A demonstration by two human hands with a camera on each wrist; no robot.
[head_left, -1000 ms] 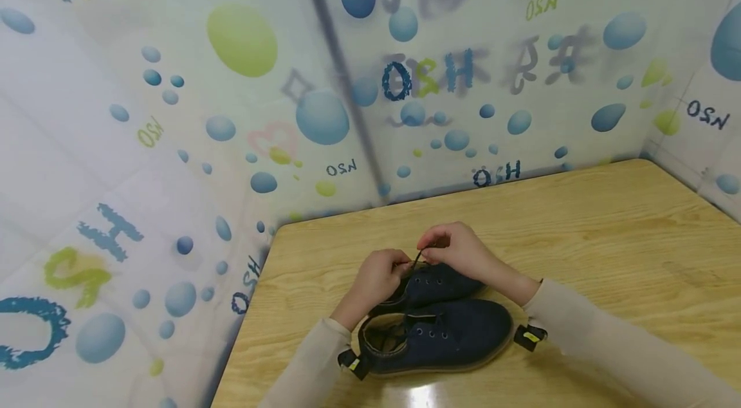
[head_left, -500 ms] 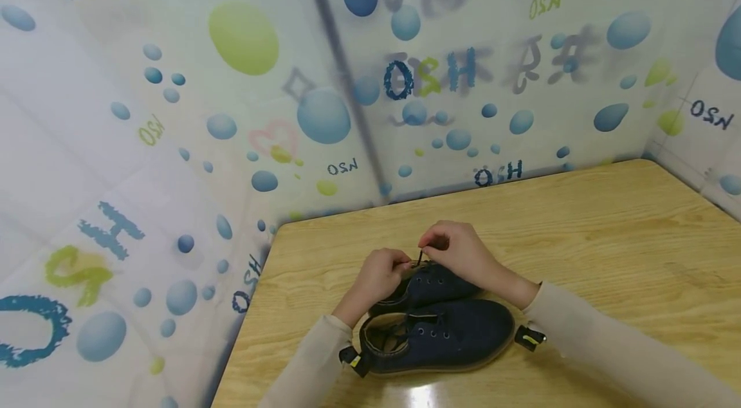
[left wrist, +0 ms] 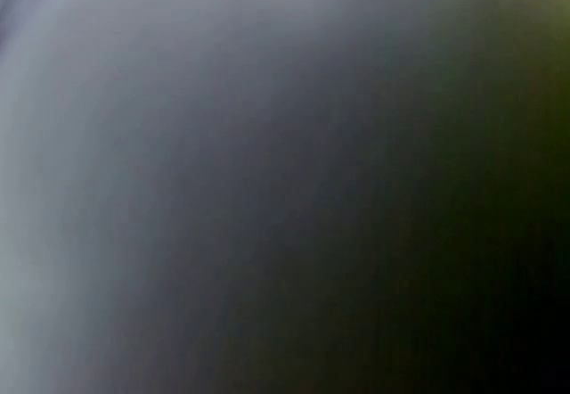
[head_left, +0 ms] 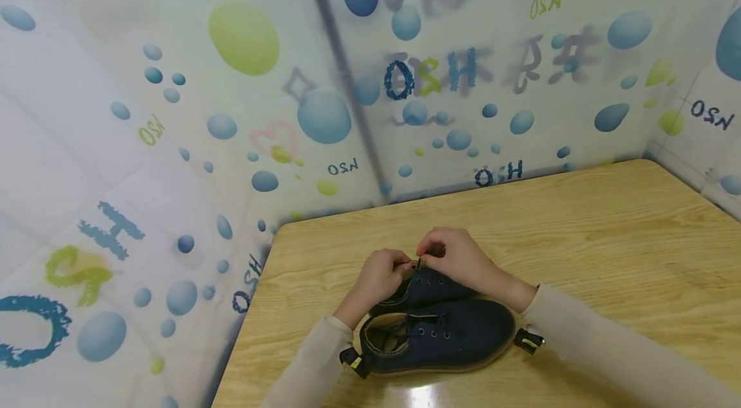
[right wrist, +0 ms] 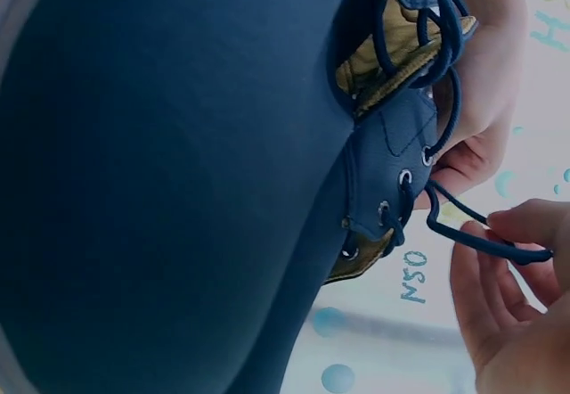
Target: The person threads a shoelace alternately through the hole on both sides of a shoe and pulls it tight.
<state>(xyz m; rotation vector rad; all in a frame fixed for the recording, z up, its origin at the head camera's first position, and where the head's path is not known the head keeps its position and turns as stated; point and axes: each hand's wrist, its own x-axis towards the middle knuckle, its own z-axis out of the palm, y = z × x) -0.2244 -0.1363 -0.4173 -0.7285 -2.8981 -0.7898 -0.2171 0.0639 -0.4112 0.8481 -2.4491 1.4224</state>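
Two dark navy lace-up shoes lie side by side, toes to the right. At the far shoe (head_left: 437, 287), my left hand (head_left: 379, 276) grips the upper edge near the eyelets. My right hand (head_left: 460, 258) pinches a dark shoelace (head_left: 419, 263) just above that shoe. The right wrist view shows the shoelace (right wrist: 481, 240) running from an eyelet flap (right wrist: 405, 144) to the right hand (right wrist: 521, 314), its thumb and fingertips around it. Behind the flap is the left hand (right wrist: 485, 73). The near shoe (head_left: 463, 334) stands untouched. The left wrist view is dark blur.
The shoes are on a light wooden table (head_left: 567, 234). A white curtain (head_left: 278, 73) with blue and green drop prints hangs behind and to the left. Small black straps (head_left: 354, 361) sit at both sleeve cuffs.
My right hand first stays nearly still, then lowers slightly toward the far shoe, and less shoelace shows below its fingers. My left hand keeps its place on the shoe.
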